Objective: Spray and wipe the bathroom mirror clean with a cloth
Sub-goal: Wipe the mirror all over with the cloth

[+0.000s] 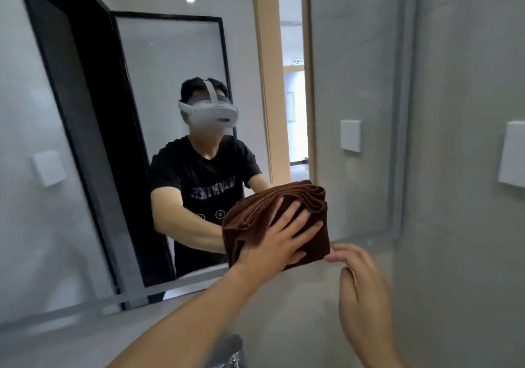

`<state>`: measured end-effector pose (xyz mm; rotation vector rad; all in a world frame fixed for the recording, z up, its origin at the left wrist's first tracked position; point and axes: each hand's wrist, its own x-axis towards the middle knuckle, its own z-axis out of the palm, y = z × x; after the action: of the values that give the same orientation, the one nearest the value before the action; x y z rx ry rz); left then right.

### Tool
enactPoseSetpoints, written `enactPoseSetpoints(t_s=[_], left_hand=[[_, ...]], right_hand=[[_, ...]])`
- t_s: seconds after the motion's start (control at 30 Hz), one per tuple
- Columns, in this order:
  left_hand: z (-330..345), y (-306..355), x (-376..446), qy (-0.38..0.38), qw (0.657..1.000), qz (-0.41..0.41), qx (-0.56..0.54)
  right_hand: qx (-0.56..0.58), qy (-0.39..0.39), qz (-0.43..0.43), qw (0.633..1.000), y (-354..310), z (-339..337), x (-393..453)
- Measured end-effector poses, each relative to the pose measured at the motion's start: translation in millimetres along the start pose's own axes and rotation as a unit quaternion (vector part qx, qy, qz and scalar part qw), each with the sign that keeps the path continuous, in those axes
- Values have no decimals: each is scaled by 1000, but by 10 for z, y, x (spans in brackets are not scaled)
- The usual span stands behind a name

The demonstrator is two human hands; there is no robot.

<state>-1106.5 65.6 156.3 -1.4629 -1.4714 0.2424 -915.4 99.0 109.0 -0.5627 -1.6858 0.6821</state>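
Cloth (pixel 267 211), brown and folded thick, pressed flat on the mirror (pixel 176 64) near its lower right corner under the left hand (pixel 279 240), fingers spread. Right hand (pixel 359 285) just beside, open, fingertips at the cloth's corner, holding nothing. Best kept flat, even pressure, overlapping strokes out to the edge. Beyond the hand: grey wall (pixel 454 83), switch plate (pixel 514 154); doorway reflected. No spray bottle visible.

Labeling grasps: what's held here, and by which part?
Left hand presses the folded brown cloth flat-palmed against the mirror, over its middle, no closed grip. Right hand is open beside the cloth's lower right corner, holding nothing.
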Motion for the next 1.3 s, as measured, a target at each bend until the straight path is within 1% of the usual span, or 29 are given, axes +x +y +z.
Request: enactPoseSetpoints(t_s=[0.07, 0.17, 0.33, 0.5, 0.63, 0.7, 0.8, 0.87, 0.97, 1.03, 1.17, 1.3], left_hand=[[-11, 108, 274, -7, 1000, 25, 0], [-2, 233, 605, 3, 998, 56, 1], [36, 394, 1049, 12, 994, 107, 15], [34, 611, 1386, 15, 990, 137, 27], [81, 797, 1624, 8, 988, 154, -9], [82, 852, 1722, 5, 987, 160, -25], [41, 825, 1790, 35, 988, 149, -19], [-16, 714, 1811, 62, 990, 126, -13], [-182, 422, 1854, 89, 995, 46, -20], [-322, 154, 1854, 94, 995, 11, -15], [-649, -511, 1863, 108, 994, -1, -4], [-1062, -1163, 1953, 111, 993, -38, 9]], right_hand=[[-9, 9, 15, 1000, 147, -144, 61], [-25, 22, 34, 999, 314, -279, 211], [-34, 26, 70, 997, 485, -341, 466], [-40, 27, 104, 993, 650, -366, 582], [-33, 57, 133, 989, 826, -438, 663], [-33, 59, 149, 987, 892, -496, 685], [-49, 48, 157, 985, 939, -602, 728], [-51, 44, 146, 987, 885, -641, 795], [-28, 39, 93, 994, 652, -585, 1014], [3, 39, 61, 997, 430, -483, 1193], [26, 55, 0, 998, -43, -251, 1516], [-11, 73, -67, 995, -600, -134, 1999]])
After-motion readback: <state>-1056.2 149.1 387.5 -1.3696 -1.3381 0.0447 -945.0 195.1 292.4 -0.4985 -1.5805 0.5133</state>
